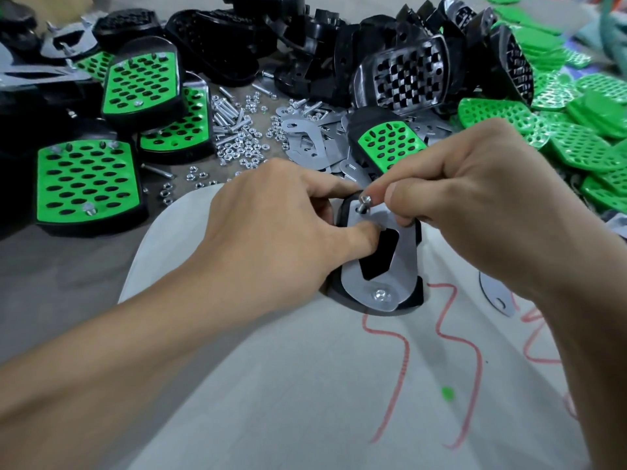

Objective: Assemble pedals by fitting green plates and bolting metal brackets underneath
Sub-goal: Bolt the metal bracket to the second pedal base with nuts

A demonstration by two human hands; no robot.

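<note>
Beyond your left hand (271,225), several finished pedals (88,184) lie green side up on the tabletop (51,266); bare black shells (407,76) and loose green plates (576,140), beyond and right of your right hand (475,184), remain to do. Between your hands the current pedal (342,295) lies underside up, its edge gripped by your left hand, metal bracket (405,256) seated. The lower nut (379,294) is on; your right hand pinches the top bolt (364,200), probably not yet tight.
</note>
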